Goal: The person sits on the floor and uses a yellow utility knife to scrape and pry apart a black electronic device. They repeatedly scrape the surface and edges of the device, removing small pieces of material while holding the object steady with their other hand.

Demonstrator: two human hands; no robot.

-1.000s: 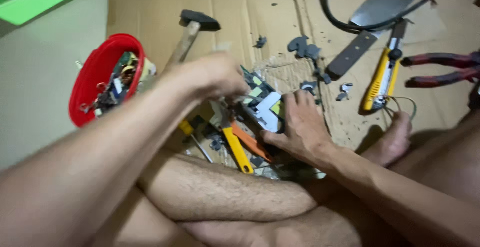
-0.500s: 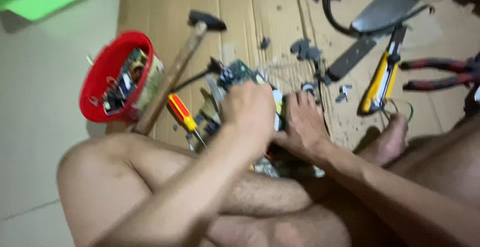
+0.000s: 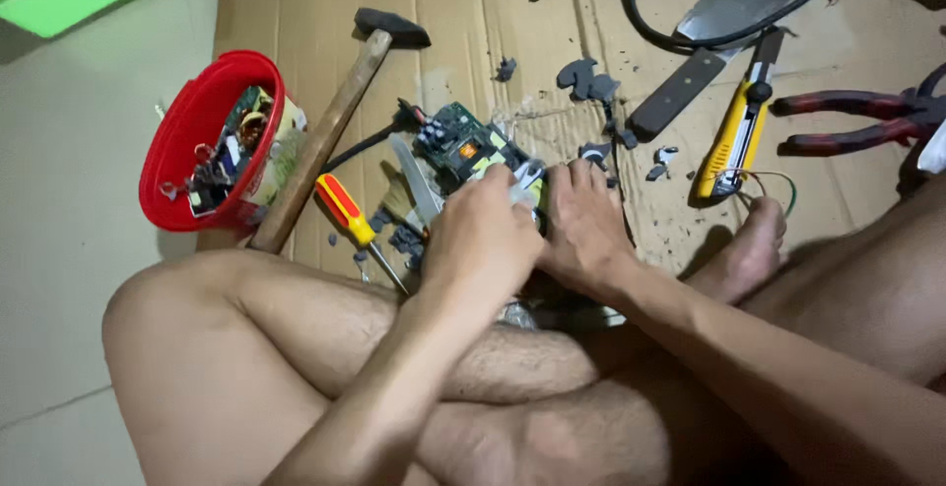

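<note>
I sit cross-legged on flattened cardboard point(image 3: 473, 13). A green circuit board point(image 3: 463, 143) with black components lies in front of my legs. My left hand point(image 3: 483, 240) is closed over the board's near edge, fingers curled around a pale part of it. My right hand point(image 3: 583, 225) presses down on the board's right side, fingers spread flat. A thin metal blade point(image 3: 419, 185) lies against the board's left side. What sits under both palms is hidden.
A red bowl point(image 3: 182, 131) of scrap parts stands at the left. A wooden-handled hammer point(image 3: 325, 131), a red and yellow screwdriver point(image 3: 347, 212), a yellow utility knife point(image 3: 734, 131), a large cleaver point(image 3: 709, 42), red pliers point(image 3: 857, 116) and black plastic fragments point(image 3: 588, 80) lie around.
My left hand has come back from the left side to the circuit board beside my right hand. The view has shifted, showing the screwdriver and more of the hammer.
</note>
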